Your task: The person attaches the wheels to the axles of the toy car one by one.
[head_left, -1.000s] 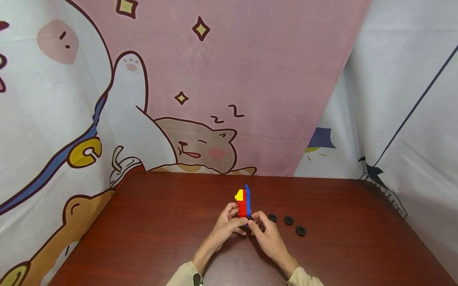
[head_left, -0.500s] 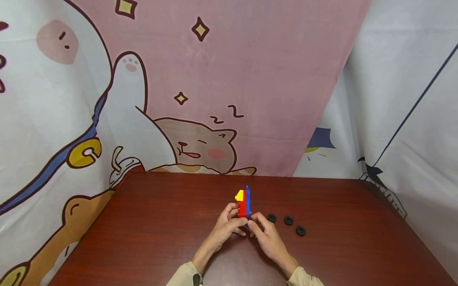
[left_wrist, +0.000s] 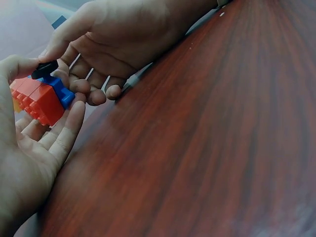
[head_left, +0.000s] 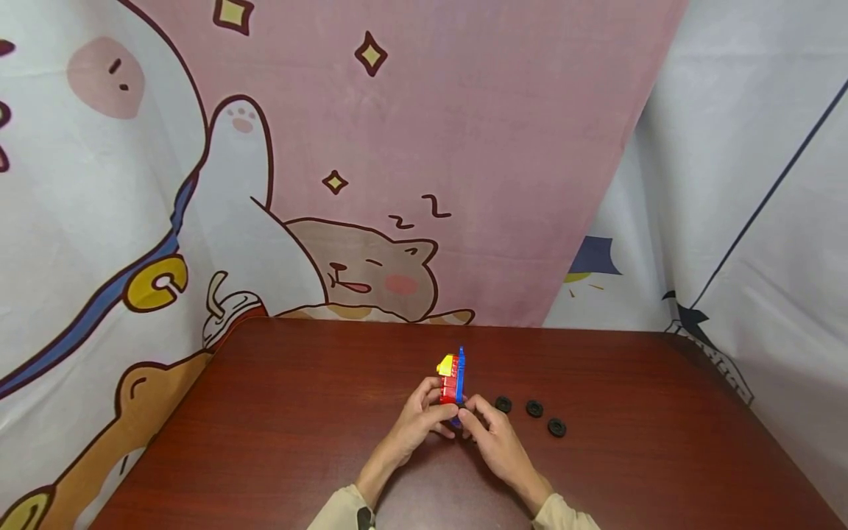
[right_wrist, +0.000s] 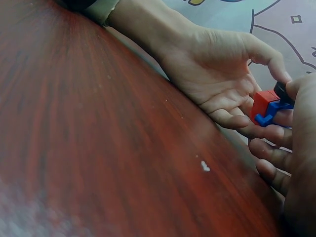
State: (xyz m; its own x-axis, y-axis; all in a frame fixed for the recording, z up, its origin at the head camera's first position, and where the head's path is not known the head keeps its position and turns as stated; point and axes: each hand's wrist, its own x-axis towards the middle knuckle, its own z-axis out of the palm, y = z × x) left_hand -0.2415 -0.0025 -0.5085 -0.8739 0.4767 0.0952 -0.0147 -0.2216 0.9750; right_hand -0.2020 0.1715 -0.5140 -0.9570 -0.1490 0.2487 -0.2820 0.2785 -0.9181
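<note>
A toy vehicle of red, yellow and blue building blocks stands on end between both hands, above the table. My left hand grips its lower end, thumb on the near side and fingers behind. A black toy wheel sits against the blue base, with both thumbs touching it in the left wrist view. My right hand pinches at this wheel with thumb and index finger; its other fingers curl loosely below the blue part. From the head view, the fingers mostly hide the wheel.
Three loose black wheels lie right of the hands: one near the right index finger, a middle wheel and a nearer wheel. The dark red-brown wooden table ends at a cartoon-printed cloth behind.
The toy vehicle's top has tipped slightly to the right and sunk a little. Both hands have stayed nearly in place, with a small shift of the right fingers.
</note>
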